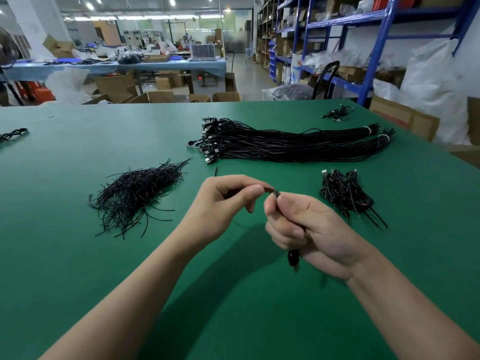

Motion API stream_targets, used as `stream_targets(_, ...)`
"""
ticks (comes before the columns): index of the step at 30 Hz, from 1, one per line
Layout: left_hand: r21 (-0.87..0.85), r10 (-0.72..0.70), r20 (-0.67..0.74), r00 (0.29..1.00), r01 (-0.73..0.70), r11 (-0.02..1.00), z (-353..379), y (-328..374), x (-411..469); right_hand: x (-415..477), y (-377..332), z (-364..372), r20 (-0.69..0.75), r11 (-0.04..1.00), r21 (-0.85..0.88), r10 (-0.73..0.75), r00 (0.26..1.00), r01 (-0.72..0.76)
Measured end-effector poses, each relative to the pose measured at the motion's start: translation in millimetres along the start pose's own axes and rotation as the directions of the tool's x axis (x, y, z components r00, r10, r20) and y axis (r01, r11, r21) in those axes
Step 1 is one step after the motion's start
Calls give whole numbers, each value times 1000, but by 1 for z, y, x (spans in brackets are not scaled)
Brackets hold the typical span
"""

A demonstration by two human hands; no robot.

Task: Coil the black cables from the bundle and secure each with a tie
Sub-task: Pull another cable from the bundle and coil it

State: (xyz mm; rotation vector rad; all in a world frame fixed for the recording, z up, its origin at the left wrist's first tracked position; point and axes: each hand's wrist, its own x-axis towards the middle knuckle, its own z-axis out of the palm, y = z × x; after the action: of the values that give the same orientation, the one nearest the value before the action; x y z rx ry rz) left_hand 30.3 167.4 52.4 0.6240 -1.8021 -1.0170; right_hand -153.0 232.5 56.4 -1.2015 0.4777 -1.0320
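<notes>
Green-covered worktable (78, 255): long bundle of straight black cables (285, 144) at the far side, heap of short black wire ties (135, 193) left, small pile of tied coils (342, 193) right — all reachable, nothing blocking the hands. Right hand (311, 229) fists round one coiled black cable (293, 257), presumably to stop the loops springing; left hand (223, 201) meets it, pinching the thin black tie (272, 191) on top — likely twisting.
</notes>
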Motion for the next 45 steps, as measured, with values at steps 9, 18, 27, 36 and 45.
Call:
stream_targets(9,391,-99,131,986,40,920,36,1,-17,29,-10,4,-410,924,-266,-367,835,275)
stream_targets(18,685,91,241,966,-235,690,8,39,-9,23,2,-11,-257,506,-860,-307,916,-72)
stream_targets(27,478,184,186,965,-252,842,-7,39,3,10,4,-10,-114,889,-438,93,989,-134)
stream_targets(36,25,-48,-55,997,50,998,11,-14,2,4,-3,1,-79,998,28,-62,995,65)
stream_targets(45,333,-54,123,991,10,943,47,-23,-18,38,-11,-2,-439,876,-403,-439,784,265)
